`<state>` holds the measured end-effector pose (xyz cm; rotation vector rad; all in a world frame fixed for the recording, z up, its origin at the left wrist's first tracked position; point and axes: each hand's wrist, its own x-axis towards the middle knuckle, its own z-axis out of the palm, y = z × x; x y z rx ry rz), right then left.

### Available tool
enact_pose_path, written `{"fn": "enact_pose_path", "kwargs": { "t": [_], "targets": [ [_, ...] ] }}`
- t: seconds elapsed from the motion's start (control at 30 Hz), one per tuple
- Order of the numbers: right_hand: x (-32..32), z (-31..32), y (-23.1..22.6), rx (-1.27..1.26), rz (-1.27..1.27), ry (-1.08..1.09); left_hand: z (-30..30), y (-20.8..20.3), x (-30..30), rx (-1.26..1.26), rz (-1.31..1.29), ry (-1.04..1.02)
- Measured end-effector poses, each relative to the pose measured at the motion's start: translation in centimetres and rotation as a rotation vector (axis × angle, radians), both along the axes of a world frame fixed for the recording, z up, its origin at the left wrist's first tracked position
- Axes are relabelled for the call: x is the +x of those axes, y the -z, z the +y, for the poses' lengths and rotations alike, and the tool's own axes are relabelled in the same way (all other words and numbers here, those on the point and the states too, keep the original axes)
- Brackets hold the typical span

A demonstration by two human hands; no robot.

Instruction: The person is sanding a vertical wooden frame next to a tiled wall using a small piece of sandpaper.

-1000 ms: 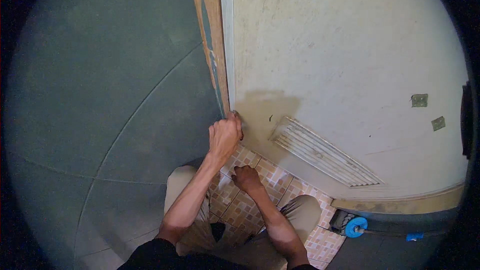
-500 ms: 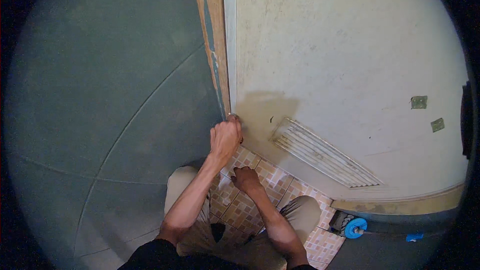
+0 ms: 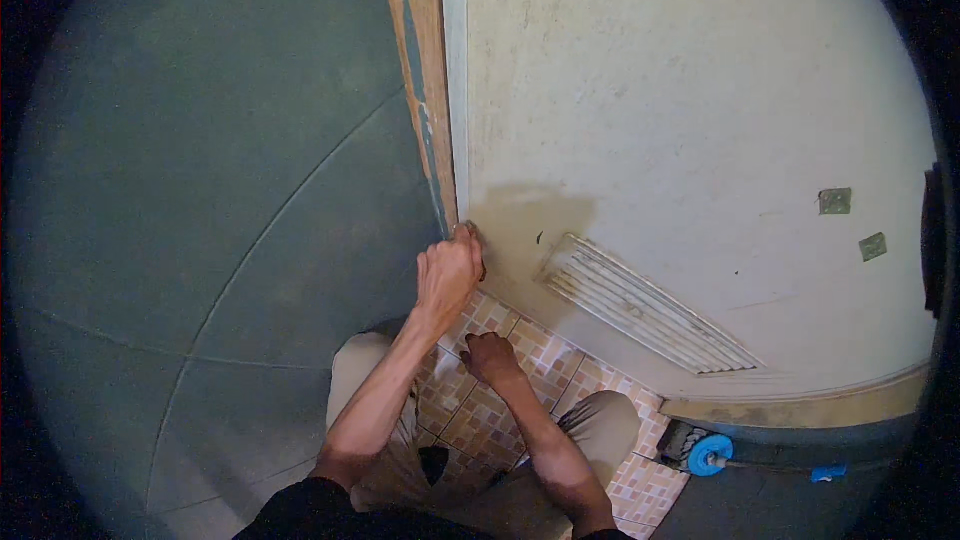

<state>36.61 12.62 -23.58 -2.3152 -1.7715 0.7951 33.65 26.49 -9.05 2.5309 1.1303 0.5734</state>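
Observation:
My left hand (image 3: pixel 448 270) is closed against the low part of a wooden door frame (image 3: pixel 430 50), its fingers at the white edge strip of the door. Whatever is pinched in those fingers is hidden. Streaks of green paint run down the bare brown wood above it. Lower and to the right, my right hand (image 3: pixel 490 358) hangs with its fingers curled over the tiled floor (image 3: pixel 545 365), between my knees. Nothing shows in it, and it touches neither frame nor door. To the right of both hands stands the off-white door (image 3: pixel 690 120), stained and scuffed.
A slatted vent (image 3: pixel 650 305) sits low in the door. Two small green patches (image 3: pixel 835 201) are stuck farther right. The dark green wall (image 3: pixel 220 140) rises close on my left. A round blue object (image 3: pixel 711 455) is at the right, beside a dark block (image 3: pixel 678 443).
The view has shifted very slightly. My left hand stays at the same spot on the frame, and my right hand keeps its place and curl.

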Motion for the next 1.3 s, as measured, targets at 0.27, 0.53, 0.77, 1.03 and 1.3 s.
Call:
{"fn": "enact_pose_path", "kwargs": {
  "t": [0.27,0.53,0.77,1.03,1.3],
  "targets": [
    [-0.2,0.4,-0.4,-0.082,-0.006,-0.012,-0.1,0.7,0.0,-0.02,0.012,0.011],
    [-0.4,0.7,-0.1,-0.045,-0.017,-0.034,0.2,0.7,-0.3,0.011,0.052,-0.019],
    [0.1,0.1,-0.2,0.015,0.002,-0.002,0.0,0.9,0.0,-0.033,0.021,-0.011],
    [0.2,-0.3,0.3,0.081,-0.038,-0.011,-0.4,-0.1,0.4,-0.05,0.024,-0.022],
    [-0.1,0.0,0.2,0.046,-0.035,-0.025,-0.4,0.5,0.2,0.057,0.04,-0.052]
  ]
}}
